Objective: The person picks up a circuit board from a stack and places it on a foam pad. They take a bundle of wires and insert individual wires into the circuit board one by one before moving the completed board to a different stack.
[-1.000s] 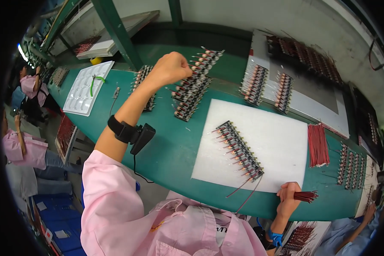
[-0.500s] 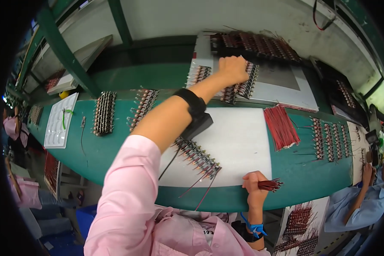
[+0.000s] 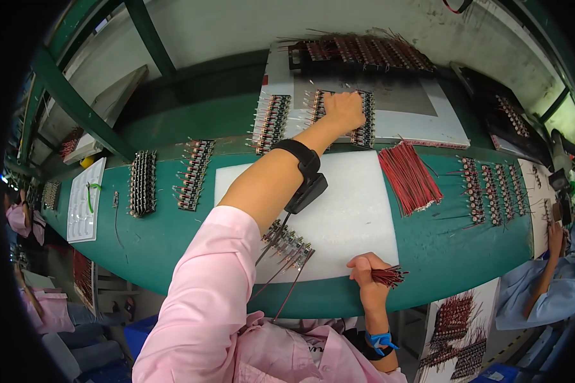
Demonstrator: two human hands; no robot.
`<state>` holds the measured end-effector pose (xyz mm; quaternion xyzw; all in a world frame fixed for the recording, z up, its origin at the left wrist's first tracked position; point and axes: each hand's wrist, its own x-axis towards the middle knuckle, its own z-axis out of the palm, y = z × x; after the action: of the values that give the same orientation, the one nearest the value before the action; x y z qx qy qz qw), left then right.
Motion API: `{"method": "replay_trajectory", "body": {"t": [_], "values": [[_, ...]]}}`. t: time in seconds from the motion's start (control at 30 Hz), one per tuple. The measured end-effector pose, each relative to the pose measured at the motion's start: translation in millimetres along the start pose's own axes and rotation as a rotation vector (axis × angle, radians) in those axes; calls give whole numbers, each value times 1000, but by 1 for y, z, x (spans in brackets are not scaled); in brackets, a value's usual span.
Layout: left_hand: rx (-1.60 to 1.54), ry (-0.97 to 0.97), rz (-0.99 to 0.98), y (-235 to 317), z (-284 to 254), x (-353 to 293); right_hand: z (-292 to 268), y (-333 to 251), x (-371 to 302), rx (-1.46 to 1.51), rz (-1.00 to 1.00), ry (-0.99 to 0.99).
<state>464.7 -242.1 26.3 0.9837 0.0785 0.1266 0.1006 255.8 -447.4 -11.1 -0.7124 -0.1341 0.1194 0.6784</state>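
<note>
My left arm stretches forward, and my left hand (image 3: 345, 112) is closed at the top of a circuit board strip (image 3: 364, 131) on a white-and-grey box (image 3: 402, 102). A second strip (image 3: 317, 105) lies just left of that hand, partly behind it. Low on the right, my right hand (image 3: 369, 281) is closed around a bundle of dark red wires (image 3: 390, 276). Below my left forearm, another circuit board strip (image 3: 291, 246) with a few wires attached rests on a white foam sheet (image 3: 358, 210); the forearm hides part of it.
Loose red wires (image 3: 410, 179) lie right of the foam on the green table (image 3: 428, 255). More board strips (image 3: 195, 175) stand left and right. A white tray (image 3: 86, 204) holds green-handled pliers (image 3: 91, 196). A co-worker in blue (image 3: 543, 287) sits at the right.
The whole view has shifted a little, moving the table's things leftward. My left hand stays at the strips on the box, which now show more sharply. My right hand still holds the wires.
</note>
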Motion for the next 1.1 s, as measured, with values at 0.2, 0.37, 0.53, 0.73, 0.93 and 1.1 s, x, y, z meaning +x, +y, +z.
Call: {"method": "replay_trajectory", "body": {"t": [0.2, 0.37, 0.53, 0.73, 0.93, 1.1], "values": [[-49, 137, 94, -27, -39, -31, 9, 7, -1, 29, 15, -21], [133, 150, 153, -81, -124, -116, 8, 6, -5, 2, 17, 83], [234, 82, -303, -208, -196, -227, 3, 14, -3, 63, -55, 91], [155, 106, -724, -339, -185, -342, 11, 19, -7, 137, -193, 110], [5, 161, -855, -354, -157, -339, 10, 19, -8, 169, -203, 125], [73, 42, -921, -353, -157, -331, 10, 18, -5, 142, -175, 119]]}}
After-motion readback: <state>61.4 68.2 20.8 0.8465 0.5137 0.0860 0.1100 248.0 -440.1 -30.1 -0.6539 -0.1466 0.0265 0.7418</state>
